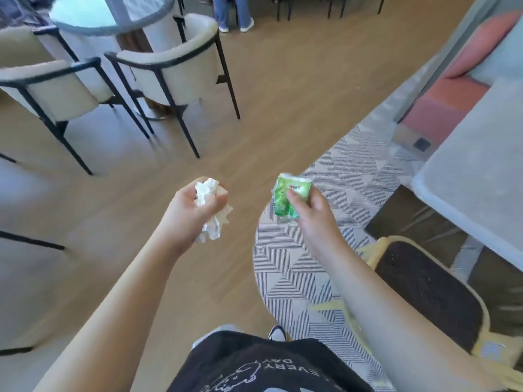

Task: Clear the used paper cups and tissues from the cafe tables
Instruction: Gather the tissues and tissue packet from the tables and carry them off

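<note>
My left hand (189,210) grips a crumpled wad of white tissues (210,222), held out in front of me above the wooden floor. My right hand (312,213) holds a green tissue packet (288,198) between thumb and fingers, over the edge of the patterned rug. Both arms are stretched forward at waist height. No paper cup is in view.
Two cream chairs with black frames (167,77) stand at a round glass table (110,15) at the upper left. A grey table (478,171) and a dark chair with a yellow rim (424,290) are on the right. A striped rug (325,250) lies underfoot. A person's legs (232,12) stand far ahead.
</note>
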Motion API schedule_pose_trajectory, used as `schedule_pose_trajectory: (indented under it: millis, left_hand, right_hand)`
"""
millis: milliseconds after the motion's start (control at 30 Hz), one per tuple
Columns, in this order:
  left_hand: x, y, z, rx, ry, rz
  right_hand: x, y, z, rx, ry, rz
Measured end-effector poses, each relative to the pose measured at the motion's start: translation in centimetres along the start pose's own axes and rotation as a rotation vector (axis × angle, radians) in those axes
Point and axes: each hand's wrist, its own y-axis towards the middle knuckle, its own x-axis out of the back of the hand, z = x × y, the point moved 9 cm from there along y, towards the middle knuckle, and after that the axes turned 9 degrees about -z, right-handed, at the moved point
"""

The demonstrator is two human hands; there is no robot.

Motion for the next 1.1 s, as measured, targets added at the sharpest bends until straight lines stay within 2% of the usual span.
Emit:
schedule_pose_trajectory:
  millis: [133, 267, 500, 767, 933, 1100]
  left_hand:
    - [-0.5, 7.8, -1.0, -0.003, -0.002, 0.008]
    - [-0.2, 16.9, -1.6, 0.024, -0.001, 0.03]
    - [-0.5, 31.7, -5.5, -0.032, 0.075, 0.102]
    - [-10.3, 44.2, -13.1, -0.1, 0.079, 0.26]
    - [-18.1, 51.3, -17.1, -0.123, 0.082, 0.337]
    - [-24.6, 59.0, -20.7, -0.104, 0.14, 0.332]
  right_hand:
    - [-1.2, 6.8, 0.3, -0.021, -0.025, -0.005]
    - [-2.4, 14.9, 1.8, 0.004, 0.002, -0.094]
    - [-4.1, 27.0, 6.0, 0.027, 0.004, -0.218]
    - [-2.8, 36.2, 8.3, 0.026, -0.03, -0.279]
    - [2.1, 44.6, 10.5, 0.049, 0.036, -0.372]
    - [7.2, 53.8, 13.6, 0.039, 0.119, -0.415]
